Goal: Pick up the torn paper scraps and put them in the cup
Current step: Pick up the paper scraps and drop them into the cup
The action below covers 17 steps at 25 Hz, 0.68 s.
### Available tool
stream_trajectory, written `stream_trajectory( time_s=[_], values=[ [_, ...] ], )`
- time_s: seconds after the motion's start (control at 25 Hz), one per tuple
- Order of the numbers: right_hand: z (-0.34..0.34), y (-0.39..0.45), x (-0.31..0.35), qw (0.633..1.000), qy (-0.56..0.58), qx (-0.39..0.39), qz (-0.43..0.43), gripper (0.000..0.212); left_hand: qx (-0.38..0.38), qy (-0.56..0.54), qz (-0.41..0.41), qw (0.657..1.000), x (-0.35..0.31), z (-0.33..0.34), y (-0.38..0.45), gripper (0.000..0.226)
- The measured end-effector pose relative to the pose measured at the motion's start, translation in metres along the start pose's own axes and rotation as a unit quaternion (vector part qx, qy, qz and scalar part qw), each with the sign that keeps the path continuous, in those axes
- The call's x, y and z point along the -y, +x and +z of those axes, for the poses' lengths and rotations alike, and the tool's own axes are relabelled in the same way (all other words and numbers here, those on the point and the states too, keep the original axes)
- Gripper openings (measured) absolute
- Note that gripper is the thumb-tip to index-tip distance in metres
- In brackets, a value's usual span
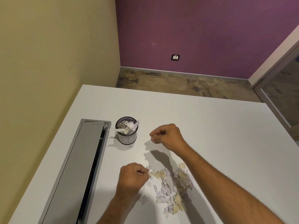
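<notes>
Right of the cup, the right hand pinches a scrap in closed fingers; left hand, farther back, pinches another from the pile.

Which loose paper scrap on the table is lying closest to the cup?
The small scrap right at the foot of the cup, on its near side. The main pile lies far nearer the person.

White and cream paper scraps, black mesh cup, white table

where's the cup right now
In the head view the cup stands on the white table, left of centre, just right of the grey cable tray.
</notes>
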State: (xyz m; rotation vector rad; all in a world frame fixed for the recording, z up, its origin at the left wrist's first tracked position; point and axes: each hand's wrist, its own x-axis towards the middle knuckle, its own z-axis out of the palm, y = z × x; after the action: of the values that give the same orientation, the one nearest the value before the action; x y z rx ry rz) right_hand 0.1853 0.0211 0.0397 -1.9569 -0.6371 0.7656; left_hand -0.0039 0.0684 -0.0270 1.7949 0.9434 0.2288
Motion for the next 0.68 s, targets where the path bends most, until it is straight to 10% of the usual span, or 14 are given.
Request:
stream_trajectory(
  time_s=[0.44, 0.68],
  values=[
    [0.057, 0.055, 0.053, 0.974, -0.199, 0.036, -0.105, 0.034, -0.182, 0.04, 0.083, 0.979, -0.052, -0.095, 0.059, 0.017],
    [0.032, 0.035, 0.032, 0.983, -0.129, -0.042, -0.12, 0.041, -0.18, 0.153, 0.126, 0.964, -0.064, -0.102, 0.104, 0.012]
  ],
)
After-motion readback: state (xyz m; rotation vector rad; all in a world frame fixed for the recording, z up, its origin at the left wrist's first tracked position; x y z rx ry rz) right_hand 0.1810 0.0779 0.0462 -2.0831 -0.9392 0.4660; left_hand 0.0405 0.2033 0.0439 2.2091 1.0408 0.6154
